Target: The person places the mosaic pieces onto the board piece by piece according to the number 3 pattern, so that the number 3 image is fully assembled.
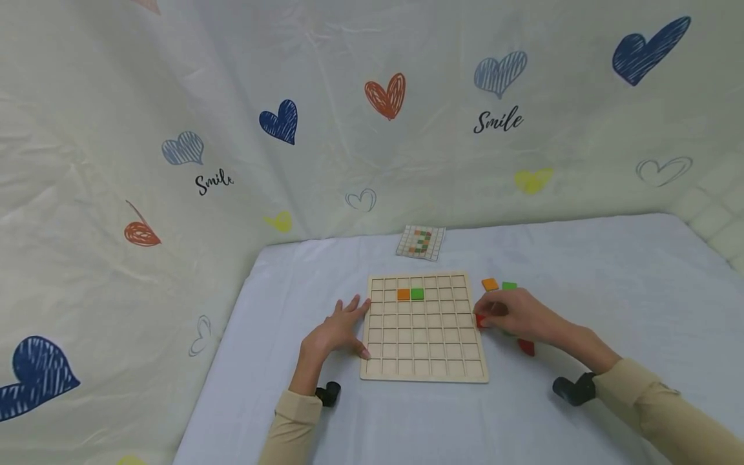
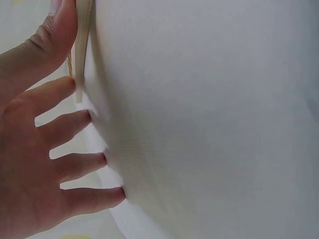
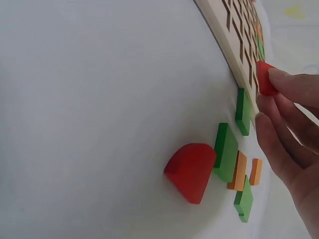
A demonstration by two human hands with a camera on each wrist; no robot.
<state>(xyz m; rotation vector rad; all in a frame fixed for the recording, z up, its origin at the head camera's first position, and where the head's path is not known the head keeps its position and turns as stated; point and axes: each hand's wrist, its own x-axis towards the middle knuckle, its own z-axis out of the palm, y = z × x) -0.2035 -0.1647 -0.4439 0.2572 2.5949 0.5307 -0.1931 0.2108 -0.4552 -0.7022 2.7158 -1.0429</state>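
Observation:
A wooden grid board (image 1: 424, 378) lies flat on the table, with an orange tile (image 1: 403, 294) and a green tile (image 1: 417, 294) side by side in its upper rows. Fingers spread, my left hand (image 1: 337, 332) rests against the board's left edge; the left wrist view shows its thumb and index finger touching the wood. At the right edge, my right hand (image 1: 517, 313) pinches a small red tile (image 3: 265, 79) between thumb and fingers. Below that hand, in the right wrist view, lie a red rounded tile (image 3: 193, 169), several green tiles (image 3: 227, 152) and orange tiles (image 3: 239, 172).
A printed pattern card (image 1: 421, 243) lies behind the board on the white tablecloth (image 1: 639, 290). A pale curtain (image 1: 331, 58) with printed hearts hangs behind the table. Black devices (image 1: 574, 389) are on both wrists.

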